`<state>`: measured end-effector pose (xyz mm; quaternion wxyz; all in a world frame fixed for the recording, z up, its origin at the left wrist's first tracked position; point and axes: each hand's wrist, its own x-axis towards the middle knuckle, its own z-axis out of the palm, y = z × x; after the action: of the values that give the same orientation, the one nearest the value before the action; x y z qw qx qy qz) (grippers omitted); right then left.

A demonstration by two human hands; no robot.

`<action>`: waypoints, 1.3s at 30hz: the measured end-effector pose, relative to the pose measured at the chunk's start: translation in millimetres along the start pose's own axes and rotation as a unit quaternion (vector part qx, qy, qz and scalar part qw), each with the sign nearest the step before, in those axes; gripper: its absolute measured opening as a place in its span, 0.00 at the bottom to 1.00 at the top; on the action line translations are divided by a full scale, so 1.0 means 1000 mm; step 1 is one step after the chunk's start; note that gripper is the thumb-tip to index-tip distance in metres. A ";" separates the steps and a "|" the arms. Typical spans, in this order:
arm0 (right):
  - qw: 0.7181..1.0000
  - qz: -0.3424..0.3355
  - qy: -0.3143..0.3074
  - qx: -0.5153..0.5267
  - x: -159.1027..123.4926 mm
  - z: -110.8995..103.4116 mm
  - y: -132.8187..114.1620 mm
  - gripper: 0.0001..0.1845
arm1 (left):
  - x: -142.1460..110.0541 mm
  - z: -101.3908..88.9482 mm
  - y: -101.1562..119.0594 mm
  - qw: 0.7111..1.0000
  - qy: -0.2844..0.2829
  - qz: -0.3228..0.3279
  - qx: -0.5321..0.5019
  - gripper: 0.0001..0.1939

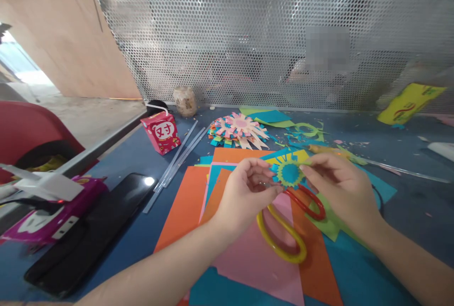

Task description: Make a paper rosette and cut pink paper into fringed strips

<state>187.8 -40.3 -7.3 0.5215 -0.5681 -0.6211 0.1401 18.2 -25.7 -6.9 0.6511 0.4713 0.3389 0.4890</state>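
Holding a blue-and-green paper rosette (290, 174) between both hands, just right of centre in the frame, above scissors (263, 230) probably set down for easy reach. Clamping its right edge between thumb and fingers of the right hand (340, 190); curling the fingers of the left hand (241, 195) in on the left edge, with exact fingertip contact hard to tell. Likely gripping by the rim to leave the middle uncovered and the layers lined up. Reaching in from lower left and lower right, with palms turned inward over pink (255, 266) and orange sheets (180, 211). Facing layered rosettes (239, 124) at upper centre, with clear sticks (180, 154), a drink carton (161, 135) and a black phone (95, 230) on the tabletop (124, 161) to the left.
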 end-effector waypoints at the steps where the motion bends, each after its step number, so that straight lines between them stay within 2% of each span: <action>1: 1.000 -0.001 0.000 0.001 0.000 0.000 0.000 0.05 | 0.000 0.000 0.000 1.000 0.000 -0.001 -0.001 0.15; 12: 1.000 0.007 -0.017 0.005 -0.001 -0.002 0.004 0.05 | -0.002 0.000 0.000 1.000 -0.008 -0.010 -0.018 0.16; 22: 0.999 -0.034 -0.021 0.003 -0.001 0.001 0.006 0.03 | -0.001 0.001 -0.001 1.000 0.005 -0.004 0.003 0.15; 24: 0.998 -0.068 -0.010 -0.011 -0.002 0.001 0.006 0.01 | 0.000 -0.002 -0.001 0.999 0.029 0.015 0.039 0.14; 27: 0.981 -0.179 0.025 -0.064 -0.003 -0.005 0.003 0.06 | 0.004 -0.007 0.002 0.993 0.076 0.052 0.072 0.14; 30: 0.931 -0.346 0.006 -0.113 -0.008 -0.018 -0.001 0.09 | 0.007 -0.012 0.008 0.992 0.105 0.054 0.035 0.09; 33: 0.871 -0.467 -0.040 -0.147 -0.019 -0.027 -0.002 0.12 | 0.006 -0.011 0.014 0.997 0.071 0.030 -0.004 0.07; 36: 0.880 -0.451 -0.017 -0.152 -0.031 -0.026 -0.003 0.15 | 0.000 -0.008 0.018 0.999 0.016 0.007 -0.035 0.07; 39: 0.878 -0.448 -0.015 -0.169 -0.036 -0.023 -0.004 0.16 | -0.005 -0.005 0.021 0.999 -0.009 -0.004 -0.052 0.09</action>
<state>197.0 -81.8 -11.9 0.4147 -0.3062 -0.8315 -0.2072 5.7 -27.3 11.3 0.6797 0.4395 0.3094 0.4991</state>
